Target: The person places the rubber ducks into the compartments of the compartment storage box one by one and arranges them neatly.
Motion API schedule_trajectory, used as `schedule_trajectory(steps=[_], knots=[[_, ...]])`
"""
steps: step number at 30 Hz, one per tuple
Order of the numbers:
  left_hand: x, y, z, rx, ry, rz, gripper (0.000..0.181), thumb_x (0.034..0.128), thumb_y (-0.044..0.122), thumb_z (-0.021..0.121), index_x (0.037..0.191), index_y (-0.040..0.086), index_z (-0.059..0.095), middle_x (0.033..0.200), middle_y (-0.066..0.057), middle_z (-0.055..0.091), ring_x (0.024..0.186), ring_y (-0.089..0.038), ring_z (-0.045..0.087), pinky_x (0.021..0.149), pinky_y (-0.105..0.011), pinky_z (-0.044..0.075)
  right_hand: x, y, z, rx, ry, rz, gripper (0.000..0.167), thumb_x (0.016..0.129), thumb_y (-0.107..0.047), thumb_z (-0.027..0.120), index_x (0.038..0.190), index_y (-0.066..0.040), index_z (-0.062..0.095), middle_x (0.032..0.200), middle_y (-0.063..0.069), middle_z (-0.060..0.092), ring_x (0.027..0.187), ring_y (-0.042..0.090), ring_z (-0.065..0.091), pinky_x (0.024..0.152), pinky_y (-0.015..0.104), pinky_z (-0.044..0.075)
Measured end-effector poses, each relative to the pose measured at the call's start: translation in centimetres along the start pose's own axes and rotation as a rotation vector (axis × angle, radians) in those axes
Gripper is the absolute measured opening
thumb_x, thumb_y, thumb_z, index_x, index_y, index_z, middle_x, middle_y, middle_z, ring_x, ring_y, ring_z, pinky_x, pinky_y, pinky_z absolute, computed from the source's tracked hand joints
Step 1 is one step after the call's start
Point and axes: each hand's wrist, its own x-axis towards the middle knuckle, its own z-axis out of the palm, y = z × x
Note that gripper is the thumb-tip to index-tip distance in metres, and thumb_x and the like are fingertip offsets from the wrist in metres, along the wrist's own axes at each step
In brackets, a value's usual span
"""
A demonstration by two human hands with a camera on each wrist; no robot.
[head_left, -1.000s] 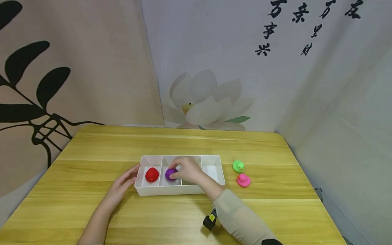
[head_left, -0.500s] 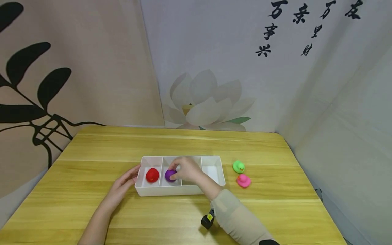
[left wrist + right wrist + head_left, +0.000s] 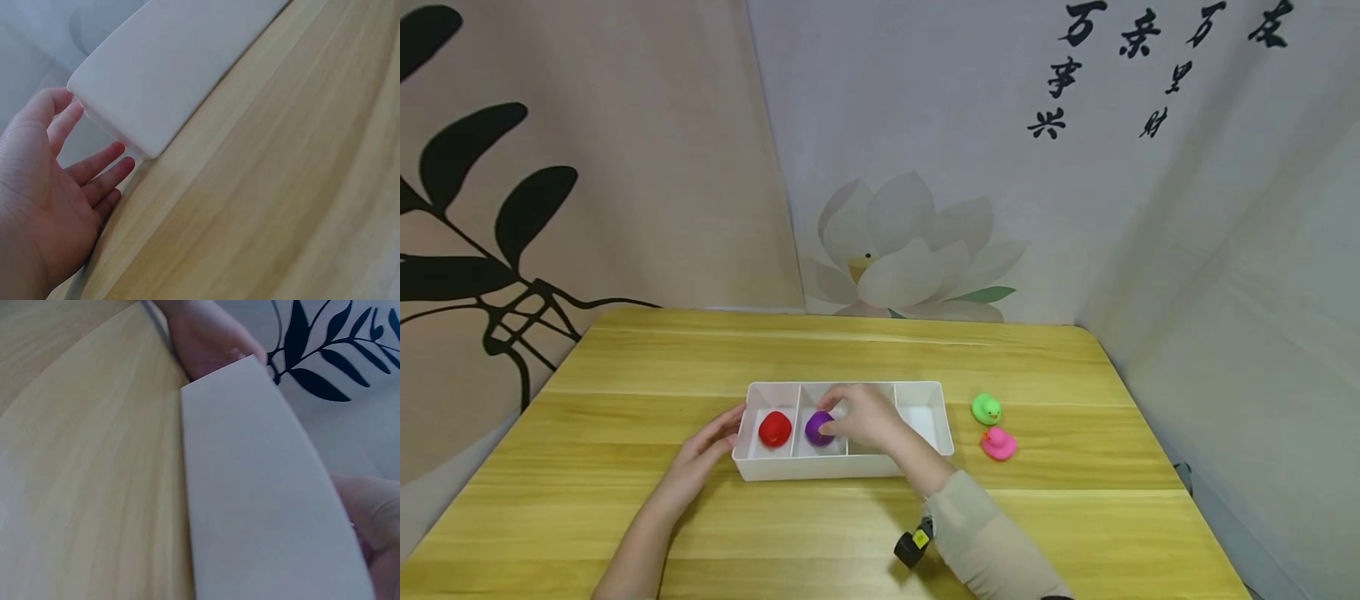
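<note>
A white divided tray [image 3: 820, 467] stands on the table. In its leftmost compartment lies a red rounded thing [image 3: 774, 429]; in the one beside it is a purple ball [image 3: 817, 428]. My right hand [image 3: 868, 419] reaches over the tray, thumb and finger pinching the purple ball. In the right wrist view the tray wall [image 3: 262, 481] hides most of that hand [image 3: 375, 519]. My left hand [image 3: 696, 458] rests against the tray's left end, fingers relaxed; in the left wrist view the hand [image 3: 59, 194] has fingertips at the tray's end wall [image 3: 169, 69].
To the right of the tray, a green toy duck [image 3: 986, 409] and a pink toy duck [image 3: 998, 443] sit on the wooden table [image 3: 775, 542]. A black device [image 3: 913, 546] hangs by the right sleeve. Printed curtains stand behind the table.
</note>
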Motion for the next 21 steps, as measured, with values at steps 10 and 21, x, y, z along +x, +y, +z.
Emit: schedule_trajectory(steps=[10,21], knots=[[0.0,0.1,0.0,-0.003,0.000,-0.014,0.047,0.1006,0.020,0.051,0.145,0.006,0.041,0.142,-0.019,0.044,0.117,0.000,0.047,0.092,-0.014,0.038,-2.4,-1.0,-2.2,0.105,0.113,-0.015,0.025,0.080,-0.021,0.078,0.104,-0.016,0.073,0.100,-0.005,0.069,0.066,0.013,0.054,0.058,0.029,0.045],[0.0,0.1,0.1,-0.006,-0.004,-0.019,0.047,0.1010,0.020,0.050,0.145,0.007,0.041,0.141,-0.019,0.045,0.116,-0.003,0.049,0.091,-0.016,0.039,-5.8,0.0,-3.9,0.176,0.328,-0.060,0.022,0.079,-0.017,0.080,0.100,-0.014,0.073,0.096,-0.002,0.069,0.051,0.013,0.044,0.044,0.024,0.037]])
